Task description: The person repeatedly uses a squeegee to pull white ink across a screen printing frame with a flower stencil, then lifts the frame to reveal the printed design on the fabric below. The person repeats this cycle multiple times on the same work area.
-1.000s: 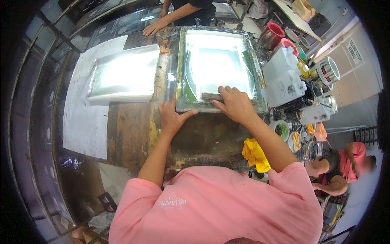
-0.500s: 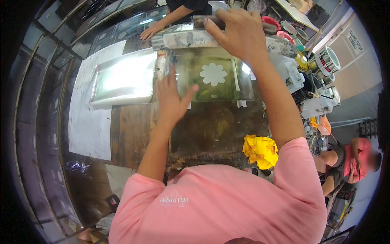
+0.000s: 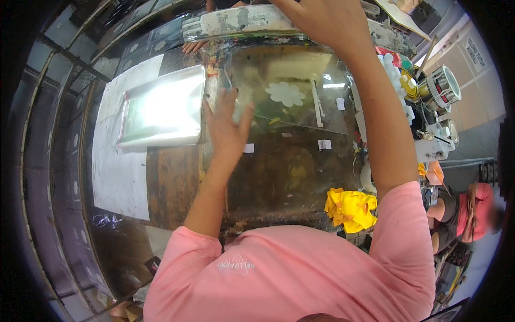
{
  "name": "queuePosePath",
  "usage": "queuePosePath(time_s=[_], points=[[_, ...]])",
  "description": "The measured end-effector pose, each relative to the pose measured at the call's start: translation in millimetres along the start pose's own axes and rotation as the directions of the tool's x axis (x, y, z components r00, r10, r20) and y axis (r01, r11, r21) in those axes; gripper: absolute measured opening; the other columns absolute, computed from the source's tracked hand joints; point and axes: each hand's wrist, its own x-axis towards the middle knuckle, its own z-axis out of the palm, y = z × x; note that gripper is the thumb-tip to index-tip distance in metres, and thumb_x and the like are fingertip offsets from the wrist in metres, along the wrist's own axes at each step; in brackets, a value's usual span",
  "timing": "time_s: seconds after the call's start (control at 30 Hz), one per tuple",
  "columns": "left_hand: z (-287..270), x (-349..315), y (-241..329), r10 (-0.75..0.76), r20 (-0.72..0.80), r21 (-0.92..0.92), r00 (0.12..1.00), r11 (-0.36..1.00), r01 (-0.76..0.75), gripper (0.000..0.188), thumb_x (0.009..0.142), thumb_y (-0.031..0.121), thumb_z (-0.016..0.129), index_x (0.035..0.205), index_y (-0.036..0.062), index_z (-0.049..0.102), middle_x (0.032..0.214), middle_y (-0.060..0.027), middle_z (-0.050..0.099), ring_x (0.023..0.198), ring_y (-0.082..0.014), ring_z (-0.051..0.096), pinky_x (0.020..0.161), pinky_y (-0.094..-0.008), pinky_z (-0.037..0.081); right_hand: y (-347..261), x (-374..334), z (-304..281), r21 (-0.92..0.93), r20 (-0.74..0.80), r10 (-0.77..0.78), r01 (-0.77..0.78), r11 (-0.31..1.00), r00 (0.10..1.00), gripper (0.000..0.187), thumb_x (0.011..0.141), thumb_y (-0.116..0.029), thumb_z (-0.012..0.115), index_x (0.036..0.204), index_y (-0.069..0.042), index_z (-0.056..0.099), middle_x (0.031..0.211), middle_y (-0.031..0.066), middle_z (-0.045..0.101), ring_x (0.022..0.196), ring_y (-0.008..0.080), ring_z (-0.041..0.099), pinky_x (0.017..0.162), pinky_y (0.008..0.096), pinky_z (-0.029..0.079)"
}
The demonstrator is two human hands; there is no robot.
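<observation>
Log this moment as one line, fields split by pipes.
left hand: fingers spread near left edge of clear sheet | right hand: at raised frame, grip out of view | pale flower shape: visible

I counted my two grips (image 3: 226, 126), one raised frame (image 3: 241, 22), and on my desk (image 3: 179, 185) one clear stack (image 3: 163, 107), one white flower (image 3: 285, 94), three white tabs (image 3: 324, 144).

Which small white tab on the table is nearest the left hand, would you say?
The leftmost tab, just beside the left hand; the near-right tab and far-right tab lie farther away.
</observation>
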Motion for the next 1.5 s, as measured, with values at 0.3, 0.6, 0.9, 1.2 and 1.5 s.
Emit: queuePosePath(time_s=[0.3, 0.6, 0.9, 1.2, 1.5], points=[[-91, 24, -175, -0.037, -0.184, 0.321, 0.982, 0.942, 0.095, 0.044, 0.096, 0.024, 0.071, 0.14, 0.0163, 0.07, 0.14, -0.0176, 0.07, 0.135, -0.0362, 0.062, 0.124, -0.0648, 0.027, -4, -14, 2, 0.003, 0.007, -0.027, 0.027, 1.0, 1.0, 0.05, 0.096, -0.047, 0.063, 0.073, -0.003, 0.073, 0.073, 0.0212, 0.071, 0.075, 0.039, 0.071, 0.078, 0.0527, 0.047], [-117, 55, -312, -0.032, -0.358, 0.521, 0.933, 0.822, 0.228, 0.069, 0.095, 0.033, 0.075, 0.158, 0.0164, 0.053, 0.149, -0.0306, 0.055, 0.143, -0.0482, 0.049, 0.122, -0.0591, 0.035, -10, -17, -1, 0.048, -0.015, -0.045, 0.046, 0.998, 0.999, 0.049, 0.095, -0.045, 0.064, 0.074, -0.002, 0.074, 0.074, 0.021, 0.071, 0.076, 0.0389, 0.071, 0.077, 0.0518, 0.047], [137, 41, -47, 0.256, 0.469, 0.138, 0.845, 0.924, -0.357, 0.117, 0.096, 0.082, 0.048, 0.159, -0.015, 0.033, 0.167, -0.0336, 0.034, 0.16, -0.0444, 0.025, 0.132, -0.0541, 0.016, -7, -10, 2, 0.013, -0.014, -0.022, 0.023, 1.0, 1.0, 0.051, 0.095, -0.047, 0.064, 0.073, -0.002, 0.074, 0.075, 0.0213, 0.071, 0.078, 0.0391, 0.072, 0.079, 0.0515, 0.049], [140, 26, -33, 0.353, 0.49, 0.089, 0.797, 0.89, -0.448, 0.116, 0.094, 0.08, 0.054, 0.157, -0.015, 0.035, 0.167, -0.0363, 0.03, 0.159, -0.0491, 0.024, 0.131, -0.0563, 0.019, 4, -9, 5, 0.015, -0.066, -0.044, 0.046, 0.999, 0.997, 0.053, 0.096, -0.048, 0.062, 0.073, -0.001, 0.074, 0.075, 0.0207, 0.072, 0.078, 0.0376, 0.072, 0.081, 0.0501, 0.049], [112, -3, -10, 0.571, 0.632, -0.141, 0.524, 0.749, -0.647, 0.094, 0.102, 0.067, 0.053, 0.159, -0.0068, 0.039, 0.169, -0.0297, 0.032, 0.16, -0.0441, 0.027, 0.132, -0.0545, 0.02, 0, -14, 8, 0.032, -0.101, -0.059, 0.062, 0.998, 0.993, 0.05, 0.094, -0.047, 0.064, 0.075, -0.002, 0.075, 0.072, 0.0202, 0.071, 0.076, 0.0384, 0.071, 0.081, 0.0512, 0.049]])
